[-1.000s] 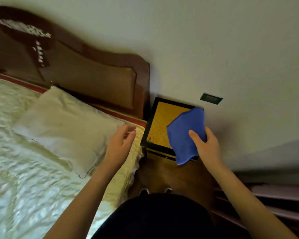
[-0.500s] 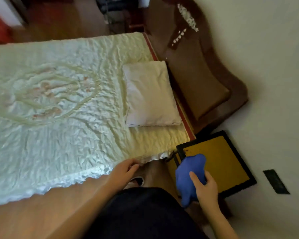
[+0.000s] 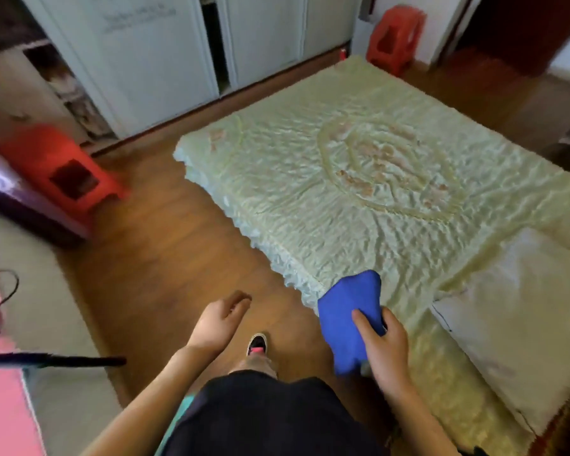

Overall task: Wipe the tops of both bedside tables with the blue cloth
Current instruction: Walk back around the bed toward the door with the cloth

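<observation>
Right hand (image 3: 384, 347) with fingers (image 3: 362, 322) clasped on a crumpled blue cloth (image 3: 348, 320) held over the near edge of a bed in pale green quilted satin (image 3: 359, 179), left hand (image 3: 219, 320) empty beside the bed, fingers loosely curled, white pillow (image 3: 514, 320) at the bed's right end, red plastic stool (image 3: 63, 169) across the wooden floor (image 3: 165, 245) from the bed.

Much cut off or smeared at the frame edges.

The cloth (image 3: 348, 319) hides the right hand (image 3: 384, 345)'s fingertips and part of the bed (image 3: 343, 179)'s near edge. The pillow (image 3: 520, 340) runs off the right edge. At left, a red stool (image 3: 60, 166) is motion-blurred, and a pink surface (image 3: 0, 409) and a dark cable (image 3: 0, 291) are cropped. The wardrobe (image 3: 165, 44) is cut by the top edge. Both forearms leave the bottom edge; only one shoe (image 3: 256, 344) shows.
</observation>
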The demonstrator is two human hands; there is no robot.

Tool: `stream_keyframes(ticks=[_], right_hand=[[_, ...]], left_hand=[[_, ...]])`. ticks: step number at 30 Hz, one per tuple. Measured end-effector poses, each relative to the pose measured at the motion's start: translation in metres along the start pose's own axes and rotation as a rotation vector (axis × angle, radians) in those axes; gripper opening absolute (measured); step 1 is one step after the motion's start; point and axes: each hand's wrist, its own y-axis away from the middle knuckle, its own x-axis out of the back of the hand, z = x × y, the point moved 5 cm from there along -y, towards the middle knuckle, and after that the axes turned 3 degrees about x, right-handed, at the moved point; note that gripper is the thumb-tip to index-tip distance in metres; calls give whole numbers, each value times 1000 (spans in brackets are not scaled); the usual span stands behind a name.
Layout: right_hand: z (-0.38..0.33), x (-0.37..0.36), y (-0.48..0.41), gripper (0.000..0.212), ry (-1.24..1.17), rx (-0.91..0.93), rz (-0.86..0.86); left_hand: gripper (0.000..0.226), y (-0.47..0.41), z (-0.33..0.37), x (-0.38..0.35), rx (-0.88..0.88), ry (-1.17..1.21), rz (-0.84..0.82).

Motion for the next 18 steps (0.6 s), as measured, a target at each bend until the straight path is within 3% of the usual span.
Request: stream_keyframes(ticks=[5, 10, 18], right_hand=[[-14, -84, -41, 23, 152, 62, -193], [-32, -164, -89, 35, 253, 82, -247], [-99, -282, -178, 39, 301, 135, -253]], left_hand=[[33, 19, -77, 57, 190, 145, 201], [26, 9, -149, 116, 361, 227, 279], [23, -78, -172, 232, 375, 273, 382]])
